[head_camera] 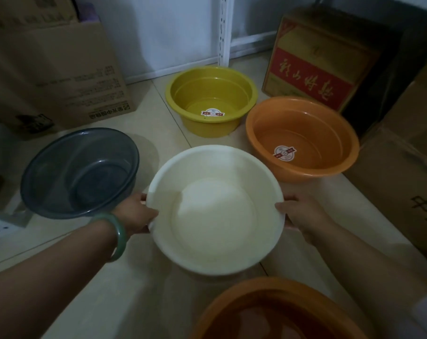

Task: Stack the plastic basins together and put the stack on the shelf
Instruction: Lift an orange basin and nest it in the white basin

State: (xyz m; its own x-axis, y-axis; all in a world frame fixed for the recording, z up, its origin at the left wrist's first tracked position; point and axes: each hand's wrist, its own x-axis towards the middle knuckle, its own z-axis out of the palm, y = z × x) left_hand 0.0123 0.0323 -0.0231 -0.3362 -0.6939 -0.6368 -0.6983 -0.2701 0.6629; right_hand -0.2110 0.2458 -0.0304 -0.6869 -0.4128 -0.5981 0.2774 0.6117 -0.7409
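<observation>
A white basin (216, 211) is in the middle of the tiled floor, gripped on both sides of its rim. My left hand (136, 212) grips its left rim and my right hand (301, 216) grips its right rim. A dark grey translucent basin (80, 172) sits to the left. Farther back stands a yellow basin (211, 100) with a label inside. An orange basin (303, 138) with a label sits at the right. Another orange basin (281, 311) lies nearest me at the bottom edge, partly cut off.
Cardboard boxes (60, 69) stand at the back left. A red and gold carton (315, 64) and more boxes (403, 167) line the right side. A white slotted shelf upright (224, 30) rises at the back by the wall.
</observation>
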